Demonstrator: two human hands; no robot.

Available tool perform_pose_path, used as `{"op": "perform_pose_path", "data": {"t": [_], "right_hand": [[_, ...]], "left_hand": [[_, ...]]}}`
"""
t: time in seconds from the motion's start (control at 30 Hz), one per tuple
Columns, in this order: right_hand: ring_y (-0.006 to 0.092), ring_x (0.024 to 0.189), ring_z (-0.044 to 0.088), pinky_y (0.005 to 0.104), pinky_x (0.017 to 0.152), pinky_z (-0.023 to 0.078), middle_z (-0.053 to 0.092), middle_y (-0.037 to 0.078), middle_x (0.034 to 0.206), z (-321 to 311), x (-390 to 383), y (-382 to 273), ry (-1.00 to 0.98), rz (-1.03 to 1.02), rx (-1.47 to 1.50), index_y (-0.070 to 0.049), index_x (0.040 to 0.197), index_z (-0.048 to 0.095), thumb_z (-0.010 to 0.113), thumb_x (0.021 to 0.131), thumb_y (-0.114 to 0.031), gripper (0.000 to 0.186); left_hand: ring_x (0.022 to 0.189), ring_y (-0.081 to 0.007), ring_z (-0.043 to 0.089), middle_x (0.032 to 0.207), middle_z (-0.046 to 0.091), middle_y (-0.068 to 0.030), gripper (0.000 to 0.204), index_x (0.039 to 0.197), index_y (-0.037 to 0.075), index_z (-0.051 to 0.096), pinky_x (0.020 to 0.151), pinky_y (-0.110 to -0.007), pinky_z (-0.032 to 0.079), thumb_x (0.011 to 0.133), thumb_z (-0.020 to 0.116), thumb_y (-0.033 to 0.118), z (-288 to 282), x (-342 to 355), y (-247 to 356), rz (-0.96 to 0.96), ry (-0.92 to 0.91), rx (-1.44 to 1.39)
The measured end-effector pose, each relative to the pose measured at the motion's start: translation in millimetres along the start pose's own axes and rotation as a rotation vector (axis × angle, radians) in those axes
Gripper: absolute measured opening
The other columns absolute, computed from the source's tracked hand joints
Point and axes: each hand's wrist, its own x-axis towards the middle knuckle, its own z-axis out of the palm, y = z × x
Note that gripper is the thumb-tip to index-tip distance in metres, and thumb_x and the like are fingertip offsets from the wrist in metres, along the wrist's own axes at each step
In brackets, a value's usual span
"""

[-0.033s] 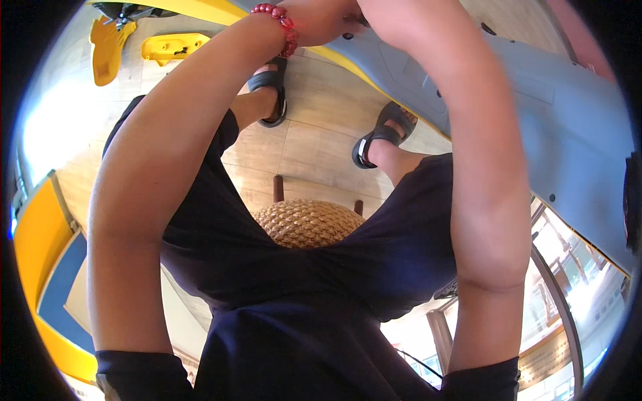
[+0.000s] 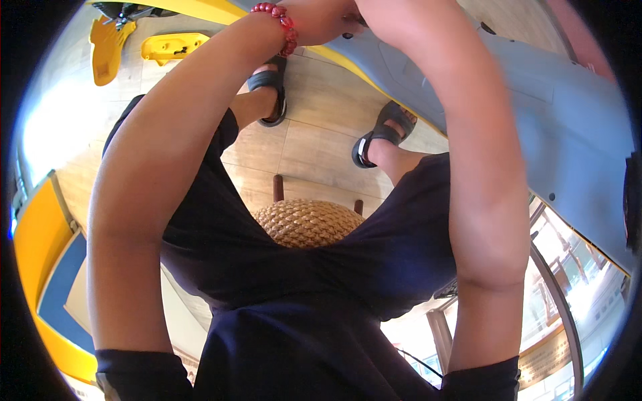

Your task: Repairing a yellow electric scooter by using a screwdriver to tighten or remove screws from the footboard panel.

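Note:
Both my arms reach up to the top edge, close together over a large blue-grey panel [image 2: 562, 113] with yellow edging. My left hand [image 2: 321, 21] is partly in view beyond a red bead bracelet [image 2: 287, 28] on its wrist. Its fingers are hidden beside my right arm, where a small dark spot shows. The right forearm runs out at the top edge, so only the start of my right hand [image 2: 384, 10] may show, without its fingers. Whether either one holds something cannot be made out.
Two yellow shell-like parts, one upright [image 2: 108, 50] and one flat [image 2: 174, 48], lie on the wooden floor [image 2: 294, 147] at far left. I sit on a woven stool [image 2: 307, 222]. A yellow and blue panel [image 2: 53, 260] stands at left. Sandalled feet flank the floor ahead.
My right forearm has shifted very slightly to the left. The left arm and everything around look the same.

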Motion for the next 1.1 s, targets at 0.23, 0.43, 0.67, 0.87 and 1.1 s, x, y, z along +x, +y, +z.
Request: {"op": "perform_pose_path", "data": {"t": [0.23,0.43,0.67,0.87,1.1], "right_hand": [[0.0449,0.096,0.070,0.0480,0.088,0.056,0.071,0.030,0.096,4,1,1,0.017,-0.120,-0.045,0.008,0.096,0.072,0.062,0.094,-0.021,0.030],[0.0431,0.095,0.070,0.0461,0.087,0.057,0.073,0.025,0.099,-12,-13,18,0.015,-0.490,0.052,0.001,0.098,0.074,0.065,0.094,-0.017,0.021],[0.0429,0.091,0.071,0.0473,0.085,0.057,0.072,0.029,0.095,-7,-6,8,-0.062,-0.106,-0.072,0.008,0.096,0.073,0.062,0.099,-0.029,0.039],[0.0433,0.089,0.071,0.0486,0.083,0.057,0.072,0.028,0.094,-6,-4,10,-0.059,-0.066,0.000,0.006,0.097,0.075,0.063,0.098,-0.022,0.030],[0.0437,0.091,0.071,0.0487,0.084,0.057,0.072,0.027,0.097,8,1,28,0.069,-0.381,0.149,0.003,0.100,0.077,0.064,0.096,-0.017,0.023]], "left_hand": [[0.098,-0.0411,0.070,0.096,0.072,-0.0269,0.022,0.096,-0.001,0.072,0.085,-0.047,0.055,0.094,0.058,0.016,4,4,-3,-0.079,-0.065,0.159],[0.096,-0.0419,0.070,0.097,0.072,-0.0250,0.024,0.098,0.001,0.074,0.084,-0.047,0.055,0.091,0.070,0.024,-10,-3,8,-0.142,-0.073,-0.039],[0.096,-0.0416,0.069,0.098,0.073,-0.0244,0.023,0.103,0.001,0.073,0.083,-0.047,0.054,0.092,0.071,0.022,-12,-5,15,-0.139,0.047,-0.163],[0.094,-0.0409,0.070,0.095,0.073,-0.0224,0.023,0.102,0.003,0.074,0.082,-0.048,0.055,0.090,0.072,0.022,-10,0,17,-0.201,-0.072,0.059],[0.094,-0.0383,0.072,0.095,0.075,-0.0210,0.024,0.103,0.004,0.074,0.083,-0.045,0.056,0.089,0.073,0.023,-13,-2,12,-0.226,-0.093,-0.187]]}}
